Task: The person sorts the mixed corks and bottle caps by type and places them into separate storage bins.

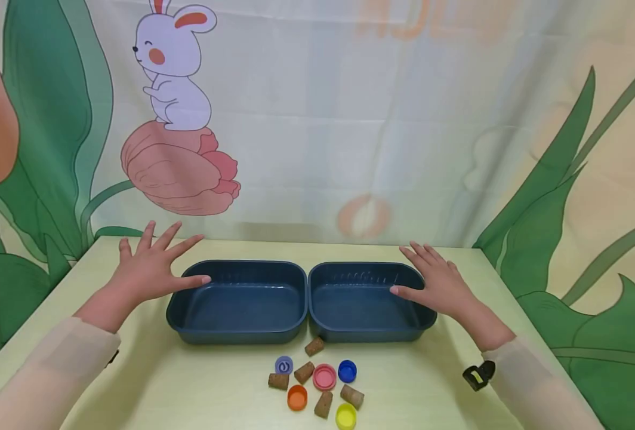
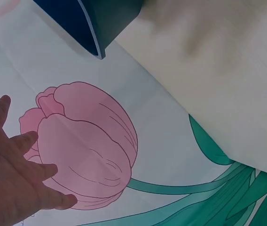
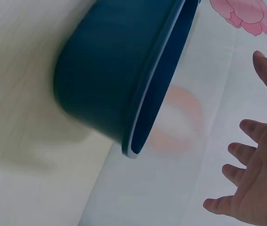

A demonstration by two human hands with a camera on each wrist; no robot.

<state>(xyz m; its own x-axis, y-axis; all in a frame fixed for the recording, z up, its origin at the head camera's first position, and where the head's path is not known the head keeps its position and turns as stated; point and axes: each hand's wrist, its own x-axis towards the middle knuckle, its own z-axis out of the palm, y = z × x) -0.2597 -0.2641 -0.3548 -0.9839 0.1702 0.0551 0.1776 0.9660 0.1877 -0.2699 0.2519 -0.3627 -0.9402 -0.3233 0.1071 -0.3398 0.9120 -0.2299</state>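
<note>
On the worktop (image 1: 215, 388), the left blue tub (image 1: 237, 336) and the right blue tub (image 1: 371, 335) were set side by side. Either tub was likely to be knocked crooked if its rim was caught by a thumb. The left hand (image 1: 153, 269) was held up near the left tub's outer end, spread wide. The right hand (image 1: 438, 283) was held near the other outer end, also spread. Nothing was gripped or seen touched. In front, five corks (image 1: 279, 381) and five caps (image 1: 324, 377) were bunched; corks could be sent rolling by a careless brush.
</note>
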